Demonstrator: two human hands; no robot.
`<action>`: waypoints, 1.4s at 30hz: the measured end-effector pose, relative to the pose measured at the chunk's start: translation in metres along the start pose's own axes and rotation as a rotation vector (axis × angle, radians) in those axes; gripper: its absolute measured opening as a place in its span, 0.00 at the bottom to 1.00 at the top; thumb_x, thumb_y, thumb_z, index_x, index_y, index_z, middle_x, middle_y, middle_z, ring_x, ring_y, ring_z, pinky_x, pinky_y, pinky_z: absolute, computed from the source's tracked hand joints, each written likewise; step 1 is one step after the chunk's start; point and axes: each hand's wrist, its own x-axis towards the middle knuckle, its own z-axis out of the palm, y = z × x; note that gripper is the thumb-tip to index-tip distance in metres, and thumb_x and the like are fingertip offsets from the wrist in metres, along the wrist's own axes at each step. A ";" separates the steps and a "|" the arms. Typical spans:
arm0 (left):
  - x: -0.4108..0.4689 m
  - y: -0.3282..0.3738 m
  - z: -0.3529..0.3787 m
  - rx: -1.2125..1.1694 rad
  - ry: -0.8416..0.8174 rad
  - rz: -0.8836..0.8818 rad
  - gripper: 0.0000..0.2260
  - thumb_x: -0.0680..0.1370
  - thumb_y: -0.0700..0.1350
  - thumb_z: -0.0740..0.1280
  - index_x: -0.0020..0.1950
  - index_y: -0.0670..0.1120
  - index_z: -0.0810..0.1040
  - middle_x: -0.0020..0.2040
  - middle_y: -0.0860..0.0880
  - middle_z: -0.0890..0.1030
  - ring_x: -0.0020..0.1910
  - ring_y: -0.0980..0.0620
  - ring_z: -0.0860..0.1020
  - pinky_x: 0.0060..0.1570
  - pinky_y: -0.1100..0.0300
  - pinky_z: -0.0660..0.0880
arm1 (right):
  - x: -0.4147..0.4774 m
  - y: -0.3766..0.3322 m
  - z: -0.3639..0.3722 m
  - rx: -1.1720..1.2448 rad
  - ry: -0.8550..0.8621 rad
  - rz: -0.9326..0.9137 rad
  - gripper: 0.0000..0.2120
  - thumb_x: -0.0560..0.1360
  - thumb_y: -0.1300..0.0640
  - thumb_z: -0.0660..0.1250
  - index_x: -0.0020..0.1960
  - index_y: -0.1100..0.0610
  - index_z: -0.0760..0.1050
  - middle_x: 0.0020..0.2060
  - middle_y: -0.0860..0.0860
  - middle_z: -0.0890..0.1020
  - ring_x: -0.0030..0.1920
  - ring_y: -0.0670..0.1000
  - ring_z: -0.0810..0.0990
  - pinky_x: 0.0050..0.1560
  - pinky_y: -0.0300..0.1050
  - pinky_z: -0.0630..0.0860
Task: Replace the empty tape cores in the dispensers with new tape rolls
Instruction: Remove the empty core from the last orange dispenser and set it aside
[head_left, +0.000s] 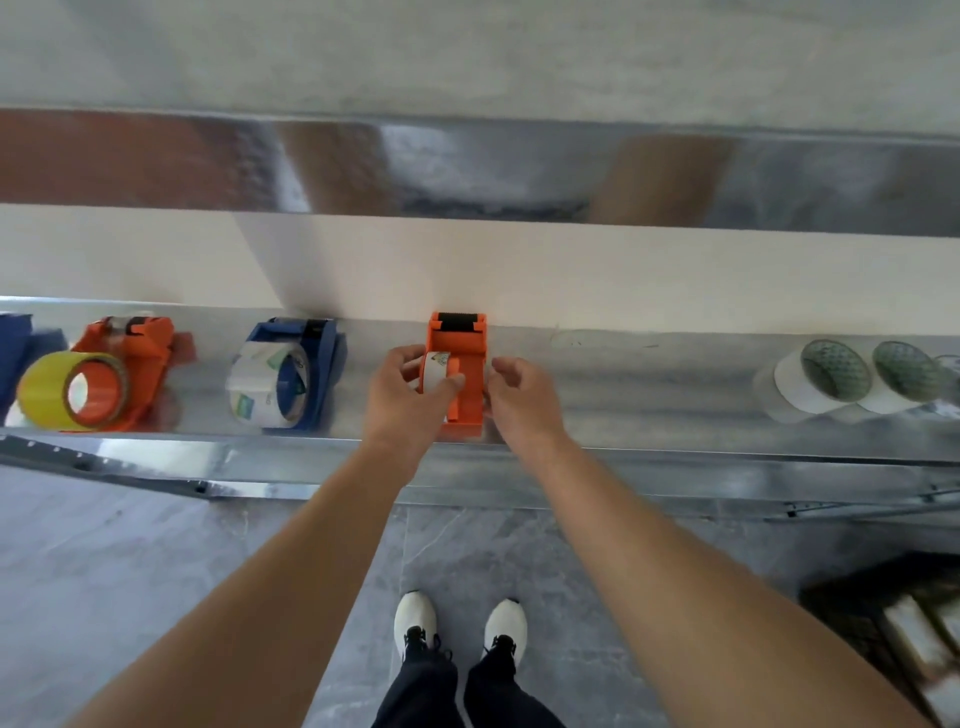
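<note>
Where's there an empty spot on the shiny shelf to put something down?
Biggest bare patch of the shelf: between the middle orange dispenser and the spare rolls on the right. A narrow gap lies between the blue dispenser and the left hand, which pinches a white roll. The left end is crowded with another orange dispenser and its yellow roll.

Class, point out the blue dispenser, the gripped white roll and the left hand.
blue dispenser (324, 361): head view, side wall.
gripped white roll (435, 370): head view, outer face.
left hand (410, 402): head view, back.
</note>
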 end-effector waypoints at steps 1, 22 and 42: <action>0.000 0.000 -0.001 -0.003 -0.002 0.006 0.22 0.78 0.44 0.78 0.69 0.52 0.76 0.58 0.56 0.81 0.51 0.60 0.81 0.39 0.67 0.78 | -0.002 -0.003 -0.001 -0.010 0.004 -0.001 0.16 0.79 0.49 0.66 0.65 0.51 0.79 0.55 0.48 0.86 0.54 0.51 0.86 0.59 0.55 0.83; 0.002 -0.019 -0.019 -0.352 -0.239 -0.189 0.18 0.80 0.39 0.74 0.69 0.45 0.79 0.61 0.41 0.86 0.57 0.43 0.86 0.57 0.47 0.85 | -0.016 0.002 -0.015 -0.109 0.200 0.022 0.09 0.71 0.52 0.72 0.33 0.47 0.79 0.35 0.47 0.86 0.40 0.53 0.87 0.47 0.57 0.85; 0.023 -0.042 -0.024 0.062 0.031 -0.142 0.12 0.85 0.46 0.67 0.44 0.45 0.85 0.40 0.46 0.86 0.47 0.43 0.86 0.57 0.44 0.84 | -0.015 -0.012 0.008 -0.037 0.173 -0.150 0.08 0.70 0.45 0.77 0.42 0.50 0.85 0.35 0.45 0.87 0.38 0.50 0.87 0.45 0.56 0.86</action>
